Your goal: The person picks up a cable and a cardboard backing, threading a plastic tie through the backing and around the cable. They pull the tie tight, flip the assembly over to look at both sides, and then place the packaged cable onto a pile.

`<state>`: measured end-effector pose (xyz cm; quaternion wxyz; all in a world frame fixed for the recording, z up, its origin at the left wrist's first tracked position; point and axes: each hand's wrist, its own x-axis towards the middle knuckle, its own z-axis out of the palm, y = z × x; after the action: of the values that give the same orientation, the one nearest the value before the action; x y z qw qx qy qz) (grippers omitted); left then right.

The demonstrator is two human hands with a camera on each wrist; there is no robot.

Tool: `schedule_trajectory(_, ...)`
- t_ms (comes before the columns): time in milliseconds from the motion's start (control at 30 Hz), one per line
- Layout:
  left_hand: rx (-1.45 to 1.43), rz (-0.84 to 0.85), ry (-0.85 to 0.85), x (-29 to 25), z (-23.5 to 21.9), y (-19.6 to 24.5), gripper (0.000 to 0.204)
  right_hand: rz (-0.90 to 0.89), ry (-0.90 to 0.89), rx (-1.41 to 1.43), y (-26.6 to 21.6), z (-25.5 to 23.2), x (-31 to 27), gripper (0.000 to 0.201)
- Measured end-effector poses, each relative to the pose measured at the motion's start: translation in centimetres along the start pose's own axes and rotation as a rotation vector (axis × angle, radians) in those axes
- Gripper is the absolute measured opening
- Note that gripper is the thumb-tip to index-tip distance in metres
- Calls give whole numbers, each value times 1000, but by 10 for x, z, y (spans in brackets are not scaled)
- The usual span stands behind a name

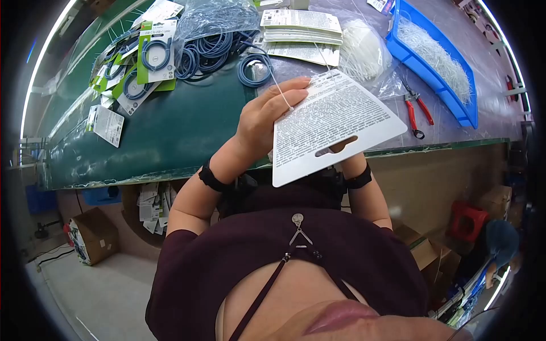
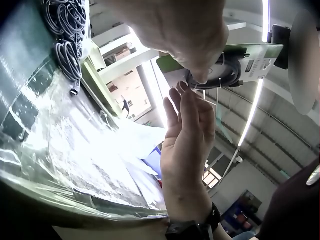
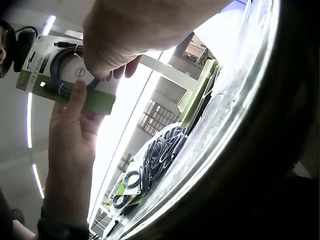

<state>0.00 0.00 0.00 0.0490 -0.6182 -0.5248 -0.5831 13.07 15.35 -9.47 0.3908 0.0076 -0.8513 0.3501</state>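
My left hand [image 1: 264,111] grips a white and green hang card [image 1: 335,119] by its edge, with the thumb on the front face in the right wrist view. Printed text covers the card's back, and a coiled blue-grey USB cable [image 3: 60,70] lies against its front. White cable ties loop round the coil, and one tie [image 1: 282,94] sticks out past the back. In the head view the card hides most of my right hand [image 2: 187,130]. Its fingertips meet close to the coil in the left wrist view; I cannot tell whether they pinch anything.
Carded cables [image 1: 153,54] pile at the left, beside loose coiled cables [image 1: 210,51]. Behind the card stand stacked blank-cable cards [image 1: 301,28] and a bag of white ties [image 1: 364,51]. Red-handled cutters [image 1: 418,111] lie near a blue tray [image 1: 438,85] of clear strips.
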Motion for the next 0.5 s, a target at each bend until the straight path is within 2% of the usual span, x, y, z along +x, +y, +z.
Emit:
schedule_trajectory(100,0,12,29,2,-2,4,39,218,103,166,0,11,-7,50)
schedule_trajectory(133,-1,8,28,2,-2,6,39,222,102,166,-3,11,-10,50)
schedule_trajectory(367,-50,157,31,1,7,2,42,1135,-22,1658,-55,-1,-14,33)
schedule_trajectory(500,-25,142,29,2,4,6,43,1083,-18,1560,-60,-7,-13,34)
